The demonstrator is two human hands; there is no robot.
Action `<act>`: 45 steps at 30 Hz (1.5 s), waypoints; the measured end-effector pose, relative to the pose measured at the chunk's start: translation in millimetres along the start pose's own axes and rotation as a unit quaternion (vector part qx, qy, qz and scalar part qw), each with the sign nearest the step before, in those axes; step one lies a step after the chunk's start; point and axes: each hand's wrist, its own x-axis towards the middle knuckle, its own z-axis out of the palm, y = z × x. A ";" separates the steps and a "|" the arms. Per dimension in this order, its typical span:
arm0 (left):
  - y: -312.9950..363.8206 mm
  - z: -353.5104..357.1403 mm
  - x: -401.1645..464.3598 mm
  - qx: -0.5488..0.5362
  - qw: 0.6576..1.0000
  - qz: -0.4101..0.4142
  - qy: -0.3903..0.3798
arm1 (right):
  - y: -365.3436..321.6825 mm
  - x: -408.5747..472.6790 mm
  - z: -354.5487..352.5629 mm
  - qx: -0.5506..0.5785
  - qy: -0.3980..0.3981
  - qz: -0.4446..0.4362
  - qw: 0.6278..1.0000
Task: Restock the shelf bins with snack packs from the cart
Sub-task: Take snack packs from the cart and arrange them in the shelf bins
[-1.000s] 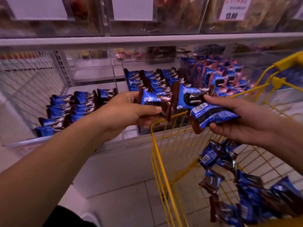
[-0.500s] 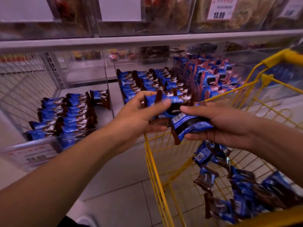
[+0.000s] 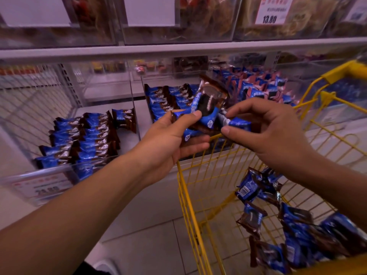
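Note:
My left hand (image 3: 170, 139) grips a small stack of blue-and-brown snack packs (image 3: 206, 108), the top one tilted upright. My right hand (image 3: 270, 133) pinches one blue snack pack (image 3: 238, 123) right beside that stack, above the corner of the yellow wire cart (image 3: 190, 195). Several loose packs (image 3: 294, 235) lie in the cart's bottom. On the shelf, the clear left bin (image 3: 59, 169) holds neat rows of packs (image 3: 83, 139). Behind my hands, the middle bin's rows (image 3: 166, 100) are partly hidden.
A right bin (image 3: 258, 86) is heaped with blue and pink packs. Above, a shelf edge (image 3: 178, 49) carries clear bins with a price tag (image 3: 272, 10). A price label (image 3: 39, 187) fronts the left bin. Pale floor tiles (image 3: 149, 245) lie below.
Both hands have come closer together in front of the middle bin. The top pack in my left hand has tipped upright, and my right hand now pinches its pack by the fingertips.

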 end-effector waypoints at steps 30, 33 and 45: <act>-8.1 -13.3 -1.7 0.139 0.987 0.024 -0.075 | -1.7 -9.5 -11.0 -0.043 -0.074 -0.091 0.992; -11.5 -13.0 -2.1 0.123 0.989 0.028 -0.073 | 1.8 -5.7 -8.5 0.040 -0.070 -0.008 0.997; -27.1 1.1 -4.4 0.137 0.984 0.107 -0.044 | 2.4 -8.8 10.7 0.299 0.065 0.314 0.899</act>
